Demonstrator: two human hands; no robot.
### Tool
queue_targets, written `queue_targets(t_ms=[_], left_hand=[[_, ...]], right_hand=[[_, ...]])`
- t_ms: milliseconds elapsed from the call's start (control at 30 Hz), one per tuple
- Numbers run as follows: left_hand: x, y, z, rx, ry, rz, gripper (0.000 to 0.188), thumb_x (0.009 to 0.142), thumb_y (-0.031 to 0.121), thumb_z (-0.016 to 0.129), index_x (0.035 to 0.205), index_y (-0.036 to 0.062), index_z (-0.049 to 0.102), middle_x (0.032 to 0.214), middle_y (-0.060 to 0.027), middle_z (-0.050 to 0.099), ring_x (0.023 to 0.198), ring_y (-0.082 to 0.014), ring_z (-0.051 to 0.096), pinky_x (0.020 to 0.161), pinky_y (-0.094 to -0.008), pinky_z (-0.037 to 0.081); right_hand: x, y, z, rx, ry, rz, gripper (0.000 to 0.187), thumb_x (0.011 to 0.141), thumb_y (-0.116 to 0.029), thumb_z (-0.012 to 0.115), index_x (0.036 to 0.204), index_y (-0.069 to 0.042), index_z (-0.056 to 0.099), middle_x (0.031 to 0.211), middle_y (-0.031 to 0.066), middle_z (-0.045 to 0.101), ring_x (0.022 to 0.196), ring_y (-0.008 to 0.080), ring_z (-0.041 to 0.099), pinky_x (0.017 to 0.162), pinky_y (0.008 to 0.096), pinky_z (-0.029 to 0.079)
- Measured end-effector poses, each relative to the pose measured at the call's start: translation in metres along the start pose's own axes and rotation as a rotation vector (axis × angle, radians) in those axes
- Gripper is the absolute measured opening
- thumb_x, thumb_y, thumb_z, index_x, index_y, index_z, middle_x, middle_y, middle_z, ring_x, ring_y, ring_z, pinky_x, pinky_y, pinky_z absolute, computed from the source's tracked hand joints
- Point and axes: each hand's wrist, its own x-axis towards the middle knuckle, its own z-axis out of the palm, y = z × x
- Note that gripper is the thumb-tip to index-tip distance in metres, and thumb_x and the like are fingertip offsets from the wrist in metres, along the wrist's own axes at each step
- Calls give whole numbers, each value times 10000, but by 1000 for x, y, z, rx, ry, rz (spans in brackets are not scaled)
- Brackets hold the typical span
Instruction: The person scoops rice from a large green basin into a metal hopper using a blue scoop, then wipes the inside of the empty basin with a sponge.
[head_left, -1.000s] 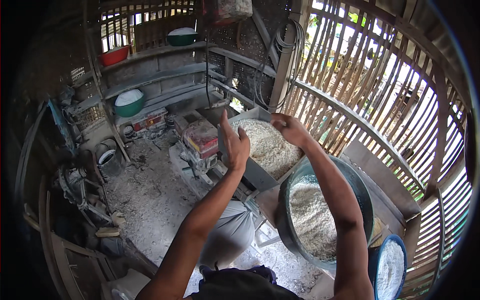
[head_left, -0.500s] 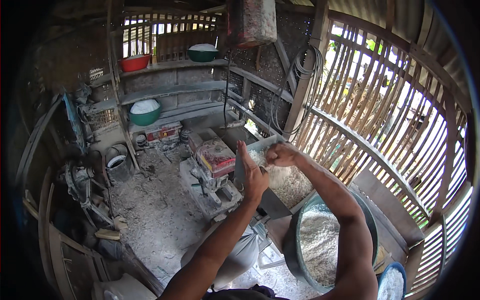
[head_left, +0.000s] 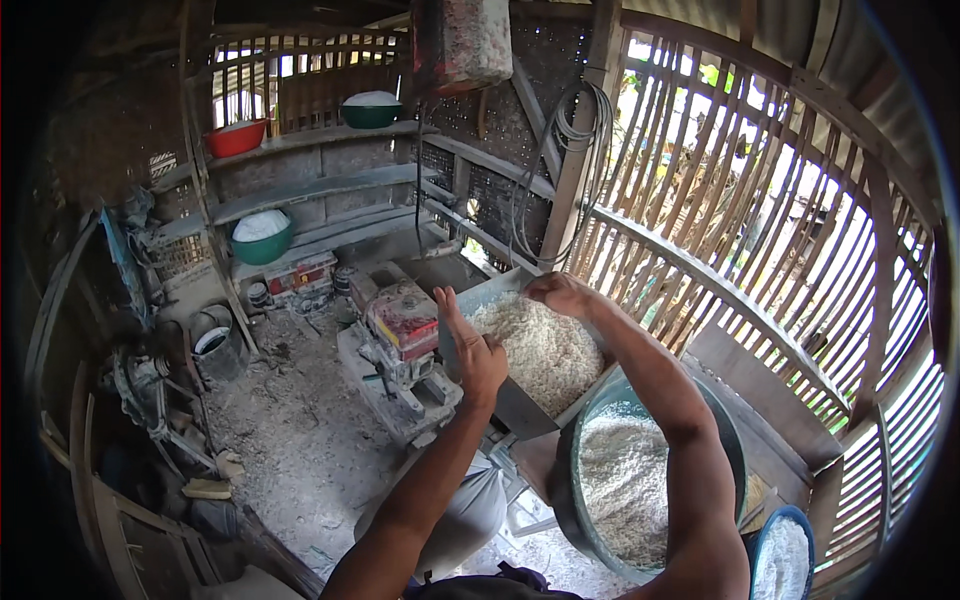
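Note:
A metal hopper (head_left: 528, 424) holds a heap of pale, coarse grain (head_left: 548, 358), perhaps milled or shredded. On its left wall lies my left hand (head_left: 478, 362), fingers stretched out and thumb toward the grain. My right hand (head_left: 562, 294) is over the far right part of the heap, its fingers curled down and pressed together; whatever is inside them is hidden. Beside the hopper, at the near right, stands a large green tub (head_left: 574, 500) of whitish meal (head_left: 622, 490), partly covered by my right forearm.
Left of the hopper sits a dusty red-topped machine (head_left: 402, 318). A tied pale sack (head_left: 462, 505) stands below my left forearm. A blue basin (head_left: 785, 560) of white powder is at the lower right. Green (head_left: 262, 240) and red (head_left: 236, 138) basins rest on the back shelves.
My right hand has shifted right across the hopper, and the grain falling beneath it is no longer seen. My left hand stays at the wall. The whole view has swung slightly right.

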Motion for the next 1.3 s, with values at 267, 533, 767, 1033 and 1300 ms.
queue_targets(t_ms=[267, 533, 767, 1033, 1300], left_hand=[[3, -8, -8, 73, -2, 18, 899, 696, -178, 473, 1523, 13, 177, 1592, -276, 90, 1472, -451, 143, 1206, -486, 193], [1, -5, -8, 87, -21, -26, 880, 686, -183, 459, 1511, 12, 225, 1589, -279, 121, 1487, -421, 129, 1207, -461, 165], [0, 0, -11, 56, -19, -50, 828, 713, -186, 458, 1496, 16, 277, 1604, -246, 104, 1486, -422, 128, 1185, -448, 229], [2, -12, -11, 105, -45, -17, 776, 756, -165, 486, 1479, 26, 280, 1593, -269, 95, 1460, -468, 153, 1192, -476, 251], [2, 0, 3, 43, -59, -82, 752, 754, -173, 461, 1462, 30, 311, 1595, -258, 101, 1468, -451, 150, 1186, -473, 257]], right_hand=[[17, -33, 16, -213, 62, 67, 448, 1004, -346, 332, 1091, -85, 686, 1202, 151, 664, 1146, 317, 616, 913, 452, 509], [41, -37, 44, -239, -47, -2, 473, 1044, -356, 291, 1330, -105, 572, 1362, 139, 568, 1269, 337, 526, 1081, 425, 416], [-50, -43, -10, -305, -90, 260, 459, 1031, -318, 307, 1354, -90, 540, 1354, 142, 575, 1248, 304, 544, 1069, 403, 430], [-54, -44, 2, -138, 117, 235, 355, 970, -210, 378, 1145, -45, 638, 1097, 238, 663, 977, 370, 660, 864, 440, 535], [-70, -27, 13, -388, -104, 248, 435, 1056, -268, 294, 1085, -30, 657, 1126, 155, 659, 1044, 257, 640, 938, 402, 521]])
